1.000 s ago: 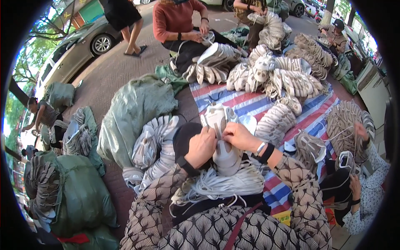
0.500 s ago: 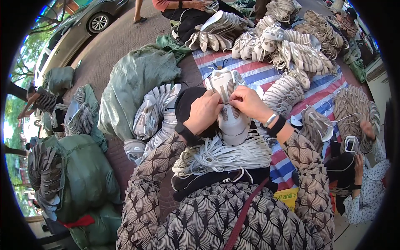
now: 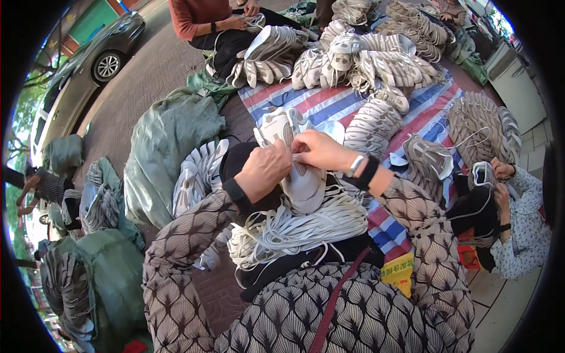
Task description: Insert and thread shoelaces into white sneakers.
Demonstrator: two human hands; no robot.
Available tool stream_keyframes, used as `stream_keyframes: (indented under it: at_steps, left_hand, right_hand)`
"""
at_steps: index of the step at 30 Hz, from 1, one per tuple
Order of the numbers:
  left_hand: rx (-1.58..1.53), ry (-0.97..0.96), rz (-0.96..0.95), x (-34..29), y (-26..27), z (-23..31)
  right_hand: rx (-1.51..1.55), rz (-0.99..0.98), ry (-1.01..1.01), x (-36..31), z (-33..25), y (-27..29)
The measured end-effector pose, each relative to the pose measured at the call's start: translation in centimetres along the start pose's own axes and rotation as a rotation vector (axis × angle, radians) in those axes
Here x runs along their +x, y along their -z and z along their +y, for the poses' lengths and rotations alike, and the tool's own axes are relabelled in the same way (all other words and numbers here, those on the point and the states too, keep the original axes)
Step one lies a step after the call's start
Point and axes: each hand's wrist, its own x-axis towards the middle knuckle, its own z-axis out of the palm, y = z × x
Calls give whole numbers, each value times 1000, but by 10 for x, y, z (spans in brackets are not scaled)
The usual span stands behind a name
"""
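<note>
A white and grey-brown sneaker upper [image 3: 303, 192] stands over my lap, toe toward me, tongue end away. My left hand [image 3: 265, 169] is closed, fingers pinched at the left edge of its lacing area. Against it, my right hand [image 3: 322, 152] pinches the same spot from the right, fingertips nearly meeting the left ones. Whether a lace lies between the fingertips is hidden. Below the toe, a thick bundle of white shoelaces [image 3: 294, 230] lies across my lap on dark cloth.
Stacked sneaker uppers [image 3: 372, 126] lie on a striped sheet [image 3: 329, 106] ahead. Left of me are more uppers [image 3: 191, 176] and a green sack [image 3: 168, 147]. A person [image 3: 521, 217] at right handles an upper; another person [image 3: 197, 23] sits ahead. A car [image 3: 88, 70] stands far left.
The whole view has shifted, so surroundings appear farther left. The upper is tilted with its tongue end leftward. My hands remain pinched at its lacing area, now closer together.
</note>
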Motion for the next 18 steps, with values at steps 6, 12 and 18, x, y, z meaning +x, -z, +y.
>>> stream_keyframes:
  at_steps: [6, 12, 18]
  left_hand:
    - [-482, 234, -100, -9, 5, -24]
    - [-806, 259, 181, -11, -10, -17]
    - [-1040, 374, 57, -50, 2, -31]
  right_hand:
    - [-593, 58, 24, -42, 7, 43]
    - [-841, 179, -216, -51, 6, 39]
    - [1363, 476, -315, -46, 24, 29]
